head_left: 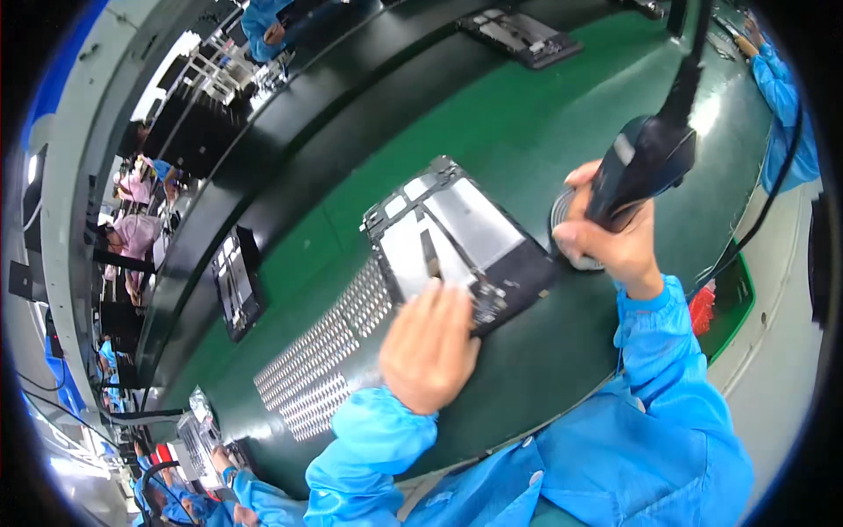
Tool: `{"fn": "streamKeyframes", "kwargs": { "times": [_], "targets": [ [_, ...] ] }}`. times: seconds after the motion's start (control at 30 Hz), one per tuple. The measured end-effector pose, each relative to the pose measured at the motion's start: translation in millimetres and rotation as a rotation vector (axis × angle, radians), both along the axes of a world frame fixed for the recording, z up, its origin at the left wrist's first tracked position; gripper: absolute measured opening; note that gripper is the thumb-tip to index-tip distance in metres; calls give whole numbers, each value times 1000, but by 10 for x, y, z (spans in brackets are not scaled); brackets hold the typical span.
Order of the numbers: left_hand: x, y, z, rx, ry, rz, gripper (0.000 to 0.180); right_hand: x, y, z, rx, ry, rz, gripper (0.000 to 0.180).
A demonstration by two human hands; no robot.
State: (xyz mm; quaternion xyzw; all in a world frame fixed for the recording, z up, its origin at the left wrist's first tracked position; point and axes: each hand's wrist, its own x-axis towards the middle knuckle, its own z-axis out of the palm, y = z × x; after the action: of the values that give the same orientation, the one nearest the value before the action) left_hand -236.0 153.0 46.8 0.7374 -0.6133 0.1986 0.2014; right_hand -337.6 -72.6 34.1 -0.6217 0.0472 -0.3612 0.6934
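Note:
An opened tablet [505, 233] lies on the green table before me, with pale flat panels, dark ribbon strips and small boards showing. My left hand [430, 347] rests on its near left edge, fingers stretched and slightly blurred. Their tips are by the lower end of a dark strip [428, 246]. To the tablet's right, my right hand [619, 246] is closed round the lower end of a black hand tool [645, 167], which hangs from a thick black stem. The tool's tip is hidden. Beneath the fingers shows a round grey ribbed thing [559, 211], its kind unclear.
Rows of small shiny parts [320, 347] lie left of the tablet. Other opened tablets sit at the far left [235, 285] and back [522, 39], by a dark raised track. A green bin [736, 307] with red contents stands at right. Co-workers in blue sleeves [777, 101] are nearby.

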Motion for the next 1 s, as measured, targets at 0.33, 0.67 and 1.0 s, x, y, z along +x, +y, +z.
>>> {"fn": "streamKeyframes", "kwargs": {
  "times": [0.33,0.67,1.0],
  "targets": [
    [-551,516,-381,59,379,142,37,-10,94,41,-42,-98,-30,48],
    [-210,1021,-474,80,856,671,25,37,71,-64,-105,-101,42,50],
    [-41,1152,-604,113,1221,617,21,49,144,-62,-61,-69,23,50]
  ]
}}
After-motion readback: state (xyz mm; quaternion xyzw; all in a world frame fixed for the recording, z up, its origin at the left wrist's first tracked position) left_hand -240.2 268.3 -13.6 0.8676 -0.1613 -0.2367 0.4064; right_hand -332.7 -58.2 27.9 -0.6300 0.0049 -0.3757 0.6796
